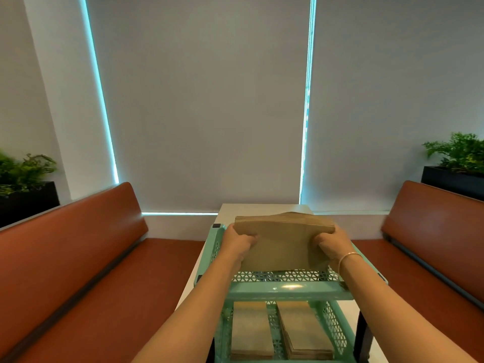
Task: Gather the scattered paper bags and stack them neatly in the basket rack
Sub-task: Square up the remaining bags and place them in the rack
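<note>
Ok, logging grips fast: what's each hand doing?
Left hand: grips the stack of paper bags.
Right hand: grips the same stack.

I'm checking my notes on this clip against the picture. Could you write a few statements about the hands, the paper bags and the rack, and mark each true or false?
1. Both the left hand and the right hand grip one bundle of paper bags. True.
2. The bundle is held over the top tier of the green rack. True.
3. The lower tier holds no bags. False: two stacks lie there side by side.
4. The bracelet is on the left wrist. False: it is on the right wrist.
</note>
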`<action>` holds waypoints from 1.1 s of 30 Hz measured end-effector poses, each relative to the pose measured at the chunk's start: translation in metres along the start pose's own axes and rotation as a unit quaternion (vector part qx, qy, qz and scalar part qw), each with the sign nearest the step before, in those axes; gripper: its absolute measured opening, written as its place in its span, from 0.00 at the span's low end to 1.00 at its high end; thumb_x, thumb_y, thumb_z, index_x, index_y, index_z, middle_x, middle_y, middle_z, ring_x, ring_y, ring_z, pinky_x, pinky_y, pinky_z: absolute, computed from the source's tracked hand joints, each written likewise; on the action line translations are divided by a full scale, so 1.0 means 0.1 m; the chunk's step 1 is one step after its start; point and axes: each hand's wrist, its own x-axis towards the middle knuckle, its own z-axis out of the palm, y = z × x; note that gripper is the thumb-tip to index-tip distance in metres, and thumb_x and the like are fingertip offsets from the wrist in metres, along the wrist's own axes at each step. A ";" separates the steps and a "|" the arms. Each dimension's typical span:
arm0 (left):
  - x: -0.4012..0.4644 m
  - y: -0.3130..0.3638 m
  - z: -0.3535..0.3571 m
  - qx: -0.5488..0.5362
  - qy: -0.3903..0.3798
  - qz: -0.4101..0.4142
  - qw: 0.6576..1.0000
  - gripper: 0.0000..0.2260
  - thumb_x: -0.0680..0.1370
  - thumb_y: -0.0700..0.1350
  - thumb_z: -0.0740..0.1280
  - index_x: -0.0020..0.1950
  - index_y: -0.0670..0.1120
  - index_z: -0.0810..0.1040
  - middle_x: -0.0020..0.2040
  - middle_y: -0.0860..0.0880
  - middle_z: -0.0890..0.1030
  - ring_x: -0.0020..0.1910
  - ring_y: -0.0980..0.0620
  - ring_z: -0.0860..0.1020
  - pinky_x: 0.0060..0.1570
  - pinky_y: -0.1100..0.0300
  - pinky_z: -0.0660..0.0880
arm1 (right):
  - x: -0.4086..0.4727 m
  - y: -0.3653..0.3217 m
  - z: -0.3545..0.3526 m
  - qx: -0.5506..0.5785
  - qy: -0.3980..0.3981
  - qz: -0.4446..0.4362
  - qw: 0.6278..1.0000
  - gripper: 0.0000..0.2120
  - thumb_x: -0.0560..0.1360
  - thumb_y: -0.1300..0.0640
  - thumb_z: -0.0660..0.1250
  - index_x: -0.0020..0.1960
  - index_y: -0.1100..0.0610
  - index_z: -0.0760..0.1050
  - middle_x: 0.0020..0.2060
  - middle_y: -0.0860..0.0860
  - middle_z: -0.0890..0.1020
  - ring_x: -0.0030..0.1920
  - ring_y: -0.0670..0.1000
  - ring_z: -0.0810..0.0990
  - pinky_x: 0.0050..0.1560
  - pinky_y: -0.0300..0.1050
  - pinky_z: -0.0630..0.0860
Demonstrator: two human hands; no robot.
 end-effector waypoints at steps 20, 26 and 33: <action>0.00 0.04 -0.10 -0.024 0.051 0.000 0.998 0.20 0.68 0.39 0.76 0.55 0.46 0.74 0.56 0.44 0.81 0.54 0.44 0.79 0.59 0.48 0.75 | -0.08 -0.14 -0.17 0.120 -0.120 0.014 0.985 0.19 0.69 0.75 0.66 0.57 0.63 0.74 0.46 0.58 0.80 0.52 0.59 0.77 0.51 0.54 0.76; -0.18 0.15 0.17 -0.208 -0.023 -0.024 0.978 0.46 0.66 0.39 0.77 0.74 0.45 0.49 0.63 0.45 0.73 0.63 0.46 0.71 0.66 0.45 0.66 | -0.19 -0.27 0.02 0.359 -0.112 0.077 0.923 0.10 0.74 0.72 0.62 0.47 0.59 0.74 0.43 0.55 0.79 0.45 0.54 0.78 0.42 0.55 0.78; -0.27 0.10 0.38 -0.086 -0.087 0.057 0.991 0.20 0.71 0.32 0.72 0.59 0.42 0.71 0.50 0.47 0.80 0.54 0.46 0.78 0.48 0.58 0.76 | -0.28 -0.21 0.19 0.384 -0.122 0.125 0.907 0.07 0.73 0.71 0.64 0.49 0.63 0.74 0.42 0.57 0.80 0.43 0.54 0.79 0.47 0.53 0.80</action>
